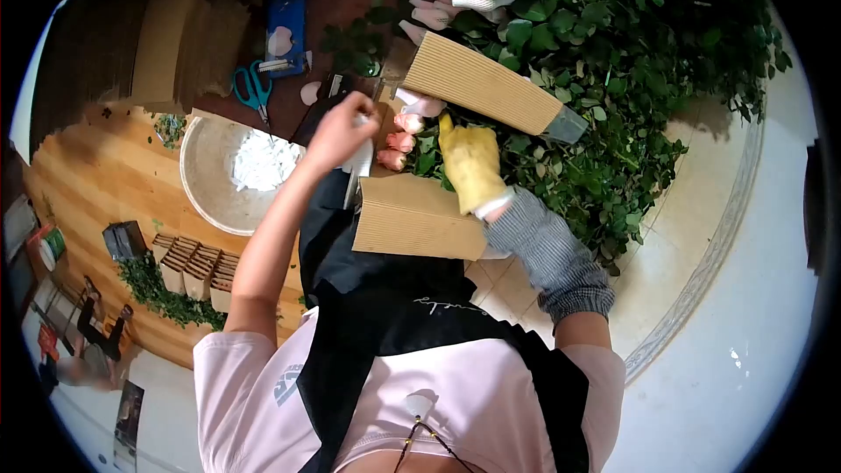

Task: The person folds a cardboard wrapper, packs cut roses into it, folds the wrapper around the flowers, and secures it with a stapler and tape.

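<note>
From where I stand, pink roses (400, 142) lie between two cardboard flaps (420, 215), the left hand (343, 133) curled beside them, the right hand (471, 162), gloved perhaps against pricking, over the leaves (427, 156), neither grip clear to me.

My clothing: pale pink short-sleeved shirt (482, 385); black apron (385, 315) with white script (438, 305); yellow glove (476, 171) over my right grip (471, 160); grey ribbed sleeve (547, 254); whitish pendant (419, 404) on a dark beaded cord (405, 448).

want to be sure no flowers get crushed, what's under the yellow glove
Pink roses and green leaves show beside the yellow glove. What lies directly beneath the glove is covered, so I can't tell whether anything there is being crushed.
</note>
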Demonstrator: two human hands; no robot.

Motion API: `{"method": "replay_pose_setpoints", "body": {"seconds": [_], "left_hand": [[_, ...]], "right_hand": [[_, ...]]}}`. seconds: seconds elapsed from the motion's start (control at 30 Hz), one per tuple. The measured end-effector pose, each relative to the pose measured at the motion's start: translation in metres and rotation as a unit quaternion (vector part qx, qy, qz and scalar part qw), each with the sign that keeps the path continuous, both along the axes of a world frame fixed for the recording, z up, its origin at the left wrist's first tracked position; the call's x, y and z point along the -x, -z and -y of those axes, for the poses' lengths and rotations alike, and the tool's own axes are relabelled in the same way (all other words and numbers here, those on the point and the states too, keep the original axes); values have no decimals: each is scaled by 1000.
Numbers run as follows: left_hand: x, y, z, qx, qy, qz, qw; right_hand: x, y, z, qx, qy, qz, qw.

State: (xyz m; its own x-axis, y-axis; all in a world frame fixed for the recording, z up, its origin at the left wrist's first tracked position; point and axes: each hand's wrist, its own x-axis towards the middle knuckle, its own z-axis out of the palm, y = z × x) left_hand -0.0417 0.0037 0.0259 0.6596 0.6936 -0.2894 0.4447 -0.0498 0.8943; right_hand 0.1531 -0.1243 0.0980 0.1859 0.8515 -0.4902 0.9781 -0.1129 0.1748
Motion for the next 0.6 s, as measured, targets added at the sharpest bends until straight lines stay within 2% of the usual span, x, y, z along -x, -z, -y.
{"method": "replay_pose_setpoints", "body": {"seconds": [0.03, 0.1, 0.13, 0.17, 0.2, 0.23, 0.3, 0.33, 0.4, 0.43, 0.5, 0.53, 0.57, 0.6], "left_hand": [[-17, 1, 6, -15, 28, -28, 999], [-55, -15, 14, -69, 29, -180, 981], [-60, -13, 17, -132, 60, -169, 975], [-63, -12, 21, -210, 40, -146, 966], [-64, -11, 25, -190, 8, -87, 978], [-65, -19, 26, -168, -23, -27, 985], [-56, -16, 27, -141, -68, -11, 988], [-50, 0, 28, -116, -118, -3, 986], [-25, -11, 18, 16, -249, 3, 968], [-7, -9, 5, 27, -270, 14, 962], [7, -9, -7, -165, -175, 84, 967], [4, -11, -3, -117, -117, 116, 979], [1, -12, -3, 42, -30, 88, 995], [-10, -15, 5, 41, -17, 31, 999]], "right_hand": [[-8, 30, 1, -11, 9, -1, 1000], [-14, 52, 3, -26, 19, -1, 999], [-14, 53, 2, -76, 35, 3, 996], [-15, 55, 1, -126, 52, 6, 991], [-17, 56, 3, -196, 35, 35, 979], [-18, 57, 2, -198, 37, 36, 979], [-18, 60, 4, -196, 77, 25, 977], [-16, 51, 1, -146, 120, -14, 982], [-17, 49, 1, -153, 132, -36, 979], [-18, 47, 2, -158, 144, -53, 975], [-22, 46, 2, -119, 158, -69, 978], [-25, 48, 3, -155, 133, -74, 976], [-24, 49, 6, -190, 110, -79, 972], [-24, 50, 8, -184, 124, -91, 971]]}}
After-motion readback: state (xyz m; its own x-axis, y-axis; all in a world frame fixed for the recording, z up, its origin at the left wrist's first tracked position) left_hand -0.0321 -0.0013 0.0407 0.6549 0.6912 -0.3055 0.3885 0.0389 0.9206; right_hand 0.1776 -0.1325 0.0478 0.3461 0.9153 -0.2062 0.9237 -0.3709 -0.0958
